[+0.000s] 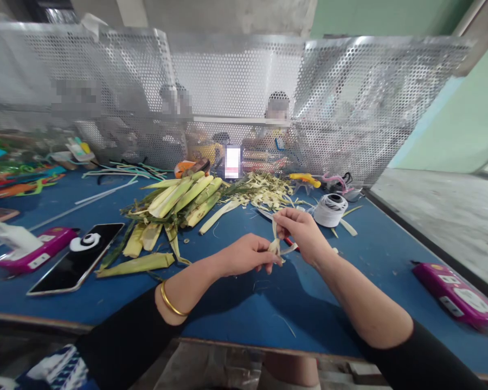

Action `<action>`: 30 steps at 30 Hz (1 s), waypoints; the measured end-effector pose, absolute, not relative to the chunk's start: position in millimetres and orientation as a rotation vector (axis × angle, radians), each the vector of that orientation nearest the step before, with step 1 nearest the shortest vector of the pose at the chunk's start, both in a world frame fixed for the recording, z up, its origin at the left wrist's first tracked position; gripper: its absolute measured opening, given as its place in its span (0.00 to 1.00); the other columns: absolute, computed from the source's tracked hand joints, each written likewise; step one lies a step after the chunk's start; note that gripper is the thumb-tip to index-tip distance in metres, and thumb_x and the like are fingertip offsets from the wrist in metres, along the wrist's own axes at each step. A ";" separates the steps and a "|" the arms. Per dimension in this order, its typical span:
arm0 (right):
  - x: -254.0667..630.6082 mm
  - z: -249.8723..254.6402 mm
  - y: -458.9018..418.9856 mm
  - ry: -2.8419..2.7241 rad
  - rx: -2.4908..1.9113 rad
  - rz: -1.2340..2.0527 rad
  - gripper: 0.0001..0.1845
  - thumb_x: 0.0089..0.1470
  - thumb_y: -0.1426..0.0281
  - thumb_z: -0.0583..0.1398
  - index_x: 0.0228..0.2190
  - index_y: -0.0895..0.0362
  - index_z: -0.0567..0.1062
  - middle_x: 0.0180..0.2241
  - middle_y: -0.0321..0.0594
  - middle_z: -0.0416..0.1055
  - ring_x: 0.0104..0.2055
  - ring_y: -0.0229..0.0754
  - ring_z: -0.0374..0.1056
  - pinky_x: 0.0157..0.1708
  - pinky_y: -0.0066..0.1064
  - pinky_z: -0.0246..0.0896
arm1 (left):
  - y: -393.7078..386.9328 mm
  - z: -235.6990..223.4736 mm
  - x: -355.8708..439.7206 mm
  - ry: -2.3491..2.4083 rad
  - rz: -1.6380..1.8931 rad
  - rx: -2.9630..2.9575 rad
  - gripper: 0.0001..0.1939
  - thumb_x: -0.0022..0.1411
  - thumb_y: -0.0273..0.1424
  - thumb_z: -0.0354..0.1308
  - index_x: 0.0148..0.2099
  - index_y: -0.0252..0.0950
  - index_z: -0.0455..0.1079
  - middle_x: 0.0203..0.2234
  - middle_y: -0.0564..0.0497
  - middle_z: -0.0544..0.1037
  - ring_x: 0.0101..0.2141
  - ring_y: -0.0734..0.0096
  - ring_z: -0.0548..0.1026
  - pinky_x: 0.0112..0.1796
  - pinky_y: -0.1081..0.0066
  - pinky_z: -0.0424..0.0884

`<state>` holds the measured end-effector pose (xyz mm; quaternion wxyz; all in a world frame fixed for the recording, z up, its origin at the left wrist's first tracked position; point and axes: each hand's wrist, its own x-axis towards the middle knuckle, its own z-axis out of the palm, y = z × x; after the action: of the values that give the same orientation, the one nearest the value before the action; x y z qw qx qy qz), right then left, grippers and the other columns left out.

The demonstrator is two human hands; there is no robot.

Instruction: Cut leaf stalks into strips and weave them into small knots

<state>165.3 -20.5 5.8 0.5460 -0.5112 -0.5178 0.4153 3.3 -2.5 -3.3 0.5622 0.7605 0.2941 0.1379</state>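
1 small pale husk bundle (275, 246) sits a little below and right of the frame's center, its lower part gripped by the curled, nearly closed fingers of the left hand (260, 252), while the right hand (297, 230) pinches a pale strip (275, 227) at its top between thumb and fingers. On the blue table (236, 319), a white spool (330, 210) stands just beyond the right hand, and green husks (183, 200) lie piled left of center.

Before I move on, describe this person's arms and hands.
The left sleeve and right sleeve are black, leaving the left forearm and right forearm mostly bare. A golden bangle circles the left forearm. The left hand and right hand are gloveless.
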 end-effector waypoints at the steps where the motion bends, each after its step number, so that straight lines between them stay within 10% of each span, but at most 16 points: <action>1: 164.5 6.4 -20.8 -1.203 -1.207 0.978 0.15 0.43 0.60 0.63 0.19 0.57 0.68 0.16 0.31 0.65 0.18 0.32 0.59 0.21 0.27 0.53 | -2.6 -3.2 3.2 0.687 0.316 1.783 0.12 0.56 0.37 0.58 0.32 0.33 0.76 0.20 0.53 0.73 0.20 0.78 0.63 0.23 0.76 0.57; 20: 195.7 2.8 -3.4 -1.999 -1.295 0.693 0.12 0.53 0.62 0.56 0.25 0.56 0.74 0.26 0.35 0.73 0.32 0.41 0.66 0.36 0.32 0.58 | 9.9 -3.1 -0.3 0.712 0.528 1.239 0.14 0.50 0.39 0.64 0.28 0.31 0.73 0.16 0.56 0.66 0.17 0.81 0.60 0.19 0.76 0.52; 30: 171.7 1.1 -22.2 -1.807 -1.387 -0.223 0.09 0.58 0.67 0.54 0.31 0.54 0.74 0.35 0.44 0.75 0.41 0.48 0.68 0.46 0.39 0.54 | 13.9 -1.3 1.0 0.714 0.684 0.896 0.05 0.55 0.26 0.63 0.36 0.30 0.76 0.30 0.46 0.79 0.30 0.74 0.76 0.33 0.75 0.73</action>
<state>171.7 -22.2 1.1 0.4136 -0.5516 -0.7189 -0.0885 1.0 13.9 -1.3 0.7855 0.4157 0.3311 0.3170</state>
